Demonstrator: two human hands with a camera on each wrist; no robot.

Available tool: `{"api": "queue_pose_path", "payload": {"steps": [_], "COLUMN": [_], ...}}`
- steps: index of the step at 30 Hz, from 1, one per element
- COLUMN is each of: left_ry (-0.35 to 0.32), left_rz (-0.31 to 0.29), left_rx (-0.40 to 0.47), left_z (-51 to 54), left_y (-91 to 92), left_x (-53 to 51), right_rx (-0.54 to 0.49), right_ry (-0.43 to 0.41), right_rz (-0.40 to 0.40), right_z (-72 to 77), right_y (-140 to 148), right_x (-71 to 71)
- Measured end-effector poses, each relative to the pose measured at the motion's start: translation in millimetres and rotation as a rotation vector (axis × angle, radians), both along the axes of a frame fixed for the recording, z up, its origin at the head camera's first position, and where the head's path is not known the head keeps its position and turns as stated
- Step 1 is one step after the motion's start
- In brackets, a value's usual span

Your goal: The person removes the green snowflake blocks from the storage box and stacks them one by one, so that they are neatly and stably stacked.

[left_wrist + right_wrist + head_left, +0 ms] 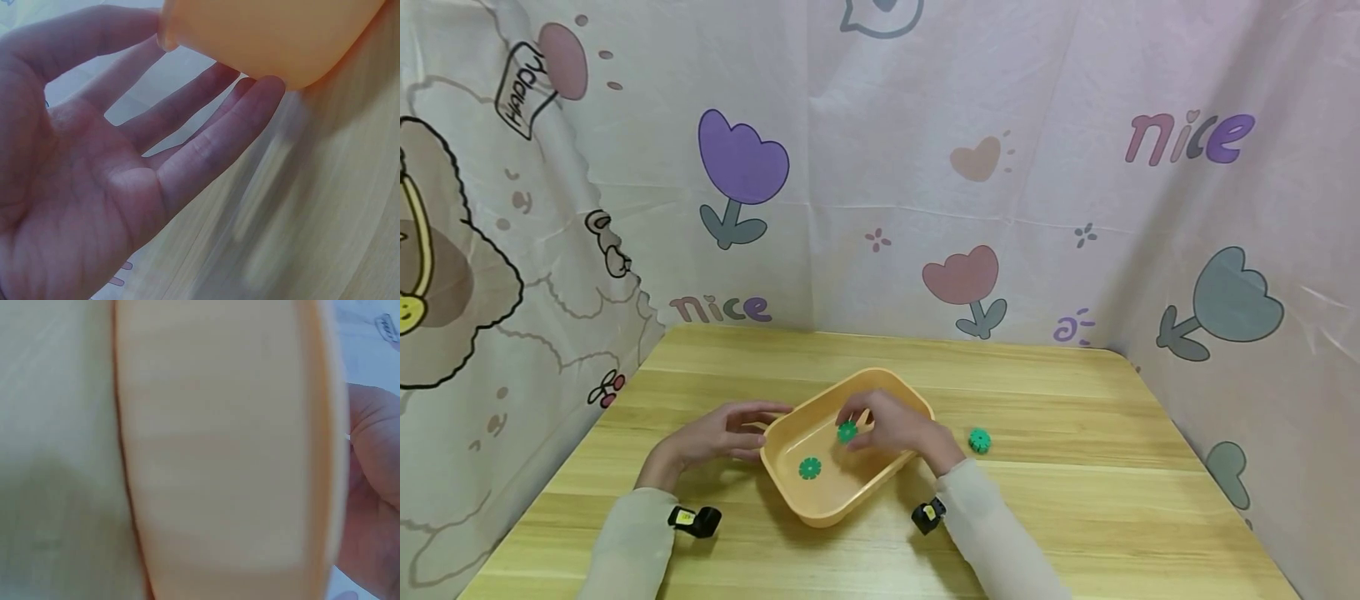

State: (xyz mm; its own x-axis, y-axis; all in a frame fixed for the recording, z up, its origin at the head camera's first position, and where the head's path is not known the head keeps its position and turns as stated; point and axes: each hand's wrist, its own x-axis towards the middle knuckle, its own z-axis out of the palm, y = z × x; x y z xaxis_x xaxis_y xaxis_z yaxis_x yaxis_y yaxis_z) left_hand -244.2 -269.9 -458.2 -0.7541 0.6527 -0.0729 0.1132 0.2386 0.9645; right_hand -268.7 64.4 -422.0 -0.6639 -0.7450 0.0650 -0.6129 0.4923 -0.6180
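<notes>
A yellow plastic basket (820, 510) stands at a slant on the table. My left hand (718, 437) touches its left end with long, nearly straight fingers. In the left wrist view, fingertips (270, 87) lie against the outer wall of the basket (250, 37). Reaching over the far right rim, my right hand (891, 423) pinches a green notched plastic disc (847, 432) inside the basket. Another green disc (810, 468) lies flat on the basket floor. In the right wrist view, the basket wall (219, 450) hides the fingers, and only part of the hand (378, 481) shows.
To the right of the basket, several green discs appear stacked in a small pile (980, 441) on the wooden table (1075, 500). A patterned cloth (865, 167) hangs behind the table and along its sides.
</notes>
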Motion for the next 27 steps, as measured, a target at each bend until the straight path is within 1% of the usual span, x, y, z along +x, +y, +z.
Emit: {"api": "queue_pose_path", "payload": {"steps": [5, 9, 13, 16, 27], "left_ry": [0.002, 0.009, 0.012, 0.012, 0.011], "left_rz": [0.001, 0.0, -0.007, -0.009, -0.004], "left_rx": [0.003, 0.002, 0.014, 0.02, 0.026], "left_z": [-0.3, -0.5, 1.0, 2.1, 1.8], "left_y": [-0.3, -0.4, -0.2, 0.1, 0.7], "left_x": [0.4, 0.6, 1.9, 2.8, 2.1], "right_rx": [-0.043, -0.065, -0.098, -0.126, -0.22], "right_ry": [0.011, 0.018, 0.024, 0.008, -0.015], "right_rz": [-0.025, -0.049, -0.063, -0.079, -0.124], "right_z": [8.2, 11.2, 12.0, 13.0, 10.9], "right_y": [15.4, 27.4, 37.9, 45.2, 77.5], "right_x": [2.9, 3.8, 3.9, 4.3, 6.6]}}
